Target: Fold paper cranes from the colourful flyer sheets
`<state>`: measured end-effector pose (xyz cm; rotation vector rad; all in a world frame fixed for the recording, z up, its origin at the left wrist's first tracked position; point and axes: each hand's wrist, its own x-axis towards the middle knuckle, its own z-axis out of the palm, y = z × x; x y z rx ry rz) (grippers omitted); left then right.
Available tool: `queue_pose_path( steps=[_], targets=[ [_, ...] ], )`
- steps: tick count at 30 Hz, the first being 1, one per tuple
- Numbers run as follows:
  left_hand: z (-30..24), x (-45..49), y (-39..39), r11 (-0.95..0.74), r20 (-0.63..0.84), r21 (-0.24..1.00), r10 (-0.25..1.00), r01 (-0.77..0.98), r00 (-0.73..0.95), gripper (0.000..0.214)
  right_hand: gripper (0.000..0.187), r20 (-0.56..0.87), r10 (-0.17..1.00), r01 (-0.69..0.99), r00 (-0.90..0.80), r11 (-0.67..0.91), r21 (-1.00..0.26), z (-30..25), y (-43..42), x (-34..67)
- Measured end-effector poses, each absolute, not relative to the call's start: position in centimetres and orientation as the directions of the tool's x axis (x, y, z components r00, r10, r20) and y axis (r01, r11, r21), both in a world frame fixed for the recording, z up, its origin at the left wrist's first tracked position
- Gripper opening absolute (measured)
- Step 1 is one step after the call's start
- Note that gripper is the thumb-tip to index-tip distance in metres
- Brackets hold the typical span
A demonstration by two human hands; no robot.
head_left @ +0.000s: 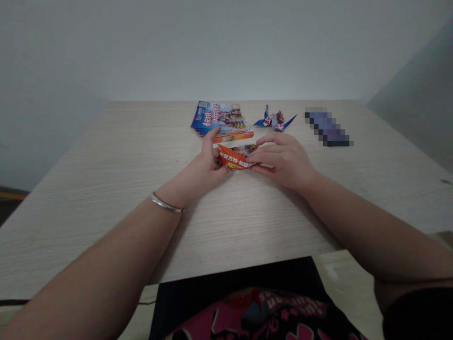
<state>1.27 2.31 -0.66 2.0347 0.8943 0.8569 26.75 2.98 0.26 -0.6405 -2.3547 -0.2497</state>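
Between my two hands is a folded piece of printed paper (235, 159), mostly orange with white characters and a darker picture along its upper edge. My left hand (208, 163) grips its left end, thumb raised and the other fingers curled behind it. My right hand (283, 158) holds the right end, its fingers laid over the paper's front. Just beyond the paper lies a stack of printed leaflets (222, 118), blue on top with orange edges. A folded paper crane (275, 120) in blue and white stands to the right of the stack.
A pixelated dark, flat object (329, 127) lies at the table's back right. The pale wood-grain table (116, 189) meets a plain wall (226, 52) at its far edge. My lap in dark patterned clothing (255, 311) is below the near edge.
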Motion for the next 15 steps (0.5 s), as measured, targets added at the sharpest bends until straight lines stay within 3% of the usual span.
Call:
queue_pose_path(
  steps=[7,11,15],
  targets=[
    [0.7,1.4,1.9,-0.522,0.272,0.778,0.781,0.35,0.562,0.051,0.019,0.623,0.491,0.571,-0.61,0.816,-0.084,0.5,2.6,27.2],
    [0.3,1.3,1.9,-0.477,0.278,0.844,0.78,0.245,0.561,0.056,0.019,0.594,0.587,0.605,-0.55,0.77,-0.201,0.6,2.6,27.3],
    [-0.4,1.1,2.1,-0.513,0.315,0.803,0.797,0.303,0.516,0.056,0.014,0.57,0.548,0.502,-0.613,0.827,-0.254,0.6,2.7,27.2]
  ],
)
